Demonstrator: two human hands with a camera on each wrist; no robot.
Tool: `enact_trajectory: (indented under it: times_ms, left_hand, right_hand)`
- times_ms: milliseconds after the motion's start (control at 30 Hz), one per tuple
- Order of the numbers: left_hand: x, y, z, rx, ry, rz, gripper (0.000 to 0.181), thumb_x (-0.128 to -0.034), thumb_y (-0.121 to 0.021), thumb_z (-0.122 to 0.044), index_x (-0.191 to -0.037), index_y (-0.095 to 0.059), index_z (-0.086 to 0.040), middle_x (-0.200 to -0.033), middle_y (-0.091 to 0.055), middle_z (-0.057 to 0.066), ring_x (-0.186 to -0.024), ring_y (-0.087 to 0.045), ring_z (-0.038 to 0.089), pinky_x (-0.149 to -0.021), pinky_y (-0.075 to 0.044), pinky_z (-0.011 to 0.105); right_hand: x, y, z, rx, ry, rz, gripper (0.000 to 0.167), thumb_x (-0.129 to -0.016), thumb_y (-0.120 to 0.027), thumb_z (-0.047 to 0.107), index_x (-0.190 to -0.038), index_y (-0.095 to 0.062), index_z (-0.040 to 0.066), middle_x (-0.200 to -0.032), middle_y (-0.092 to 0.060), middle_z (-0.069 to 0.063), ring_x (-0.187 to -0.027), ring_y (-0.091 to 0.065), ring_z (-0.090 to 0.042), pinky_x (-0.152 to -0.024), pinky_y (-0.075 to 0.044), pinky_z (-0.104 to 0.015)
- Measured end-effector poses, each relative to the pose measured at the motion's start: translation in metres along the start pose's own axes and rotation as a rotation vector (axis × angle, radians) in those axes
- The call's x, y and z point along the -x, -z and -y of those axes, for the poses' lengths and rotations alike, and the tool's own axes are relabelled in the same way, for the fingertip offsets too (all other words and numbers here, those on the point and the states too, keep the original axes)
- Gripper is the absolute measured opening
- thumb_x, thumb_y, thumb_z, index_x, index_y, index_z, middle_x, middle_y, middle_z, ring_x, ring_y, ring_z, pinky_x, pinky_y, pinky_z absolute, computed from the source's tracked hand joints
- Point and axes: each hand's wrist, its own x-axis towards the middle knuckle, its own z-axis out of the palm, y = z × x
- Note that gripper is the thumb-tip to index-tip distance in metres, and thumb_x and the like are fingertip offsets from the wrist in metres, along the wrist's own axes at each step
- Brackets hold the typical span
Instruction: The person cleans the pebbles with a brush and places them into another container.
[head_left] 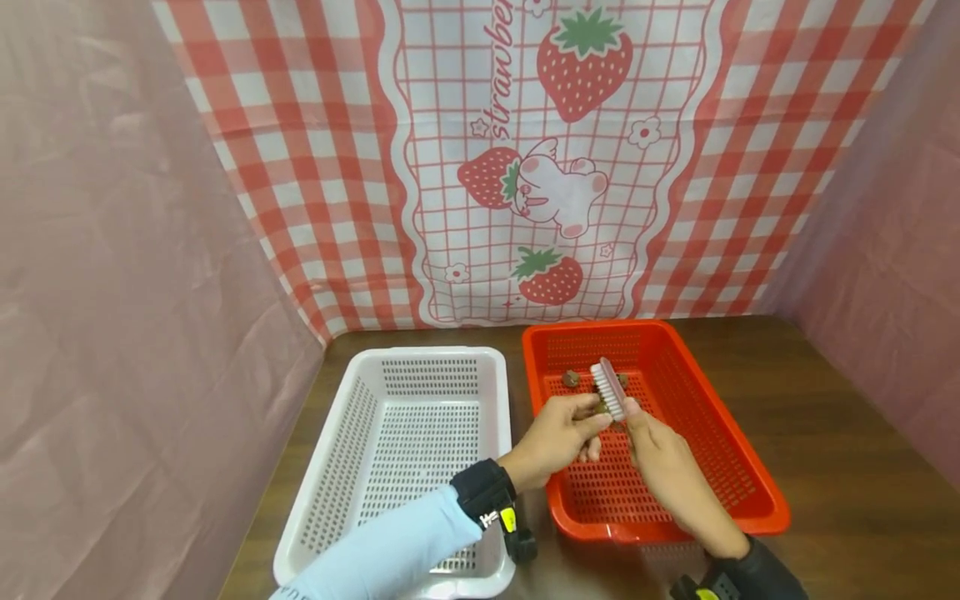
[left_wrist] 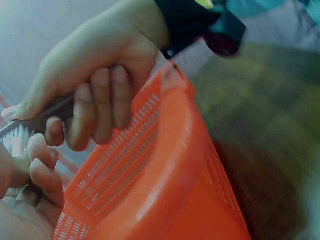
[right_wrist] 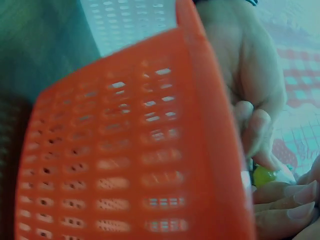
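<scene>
Scrub brush (head_left: 612, 387) gripped in right hand (head_left: 663, 458), bristles at small yellow-green piece (right_wrist: 264, 176) pinched by left hand (head_left: 553, 438), over red plastic basket (head_left: 600, 531); likely mid-brushing; next stroke calls for a firm left pinch; red rim runs below both wrists; freer room upward; white plastic basket (head_left: 423, 442) just left.

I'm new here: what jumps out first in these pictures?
The bright red basket on the wooden table stands out first, right of a white basket. Over the red basket, the right hand holds a brush at a small yellowish thing pinched by the left hand. Behind hangs a checked cloth printed with strawberries.
</scene>
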Motion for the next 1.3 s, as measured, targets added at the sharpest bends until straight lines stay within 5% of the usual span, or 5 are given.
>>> enact_trajectory:
  times_ms: [133,733,933,1167,1300]
  left_hand:
    - [-0.001,0.003,0.001,0.022,-0.022,-0.094,0.036,-0.1066,-0.056,-0.009,-0.142,-0.058,-0.001,-0.096,-0.067,0.017,-0.059,-0.054,0.008,-0.053,-0.045,0.017]
    - [-0.001,0.003,-0.003,-0.146,-0.001,0.013,0.037,-0.1062,-0.057,-0.012,-0.142,-0.060,-0.006,-0.065,-0.059,0.002,-0.056,-0.055,0.010,-0.049,-0.039,0.019]
    - [-0.006,0.002,-0.004,0.016,-0.050,-0.163,0.036,-0.1076,-0.054,-0.011,-0.139,-0.057,0.006,-0.069,-0.058,0.002,-0.055,-0.054,0.007,-0.052,-0.045,0.018]
    - [-0.003,0.004,0.001,-0.020,0.015,-0.001,0.033,-0.1058,-0.057,-0.009,-0.137,-0.061,-0.001,-0.092,-0.071,0.007,-0.059,-0.057,0.009,-0.054,-0.046,0.019]
    - [-0.002,-0.001,0.000,0.044,-0.012,-0.086,0.032,-0.1050,-0.059,-0.009,-0.137,-0.061,-0.003,-0.103,-0.072,0.008,-0.058,-0.057,0.009,-0.053,-0.045,0.019]
  right_hand:
    - [0.002,-0.002,-0.001,0.015,-0.017,0.066,0.064,-0.110,-0.027,0.058,-0.093,-0.055,0.002,-0.065,-0.041,-0.002,-0.053,-0.033,-0.014,-0.046,-0.031,-0.028]
    - [-0.002,0.007,-0.008,-0.019,-0.043,0.047,0.065,-0.107,-0.027,0.063,-0.081,-0.047,0.007,-0.065,-0.040,-0.001,-0.052,-0.031,-0.014,-0.046,-0.030,-0.028]
    - [0.000,0.008,-0.007,0.016,-0.034,0.117,0.063,-0.109,-0.027,0.060,-0.081,-0.046,0.008,-0.063,-0.041,-0.001,-0.053,-0.032,-0.013,-0.047,-0.032,-0.028]
    - [0.000,0.014,-0.008,-0.049,-0.060,0.024,0.065,-0.107,-0.030,0.063,-0.080,-0.047,0.006,-0.063,-0.041,-0.001,-0.051,-0.033,-0.015,-0.044,-0.031,-0.029]
    - [0.001,0.008,-0.007,-0.075,-0.062,0.049,0.065,-0.107,-0.029,0.064,-0.081,-0.047,0.006,-0.062,-0.041,-0.001,-0.051,-0.033,-0.014,-0.045,-0.031,-0.029]
